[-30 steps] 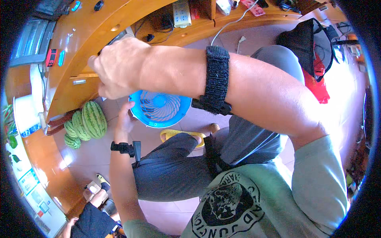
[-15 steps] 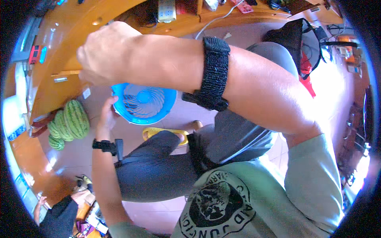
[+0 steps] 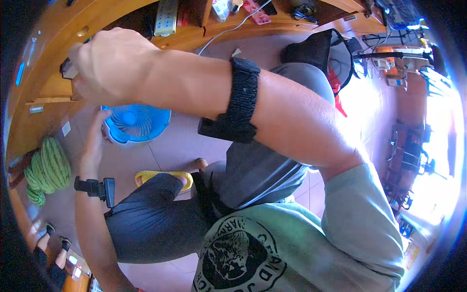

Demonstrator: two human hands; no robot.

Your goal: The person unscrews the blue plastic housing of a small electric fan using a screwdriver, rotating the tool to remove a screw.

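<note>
My right hand (image 3: pixel 114 68) blurred; fingertips out of sight, so grip unreadable. My right forearm (image 3: pixel 189 80) covers the far rim of the blue basket (image 3: pixel 141 127). Left hand (image 3: pixel 96 138): fingers hidden, apparently behind basket. Another person (image 3: pixel 61 258) cut off, lower left.

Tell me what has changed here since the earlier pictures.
The view has swung toward the person's right, so the blue plastic basket, the striped watermelons and the yellow slipper now sit further left in the picture. Nothing was visibly taken up or let go. The left hand still holds the basket's rim; the right hand stays raised, back toward the camera, its grip hidden.
</note>
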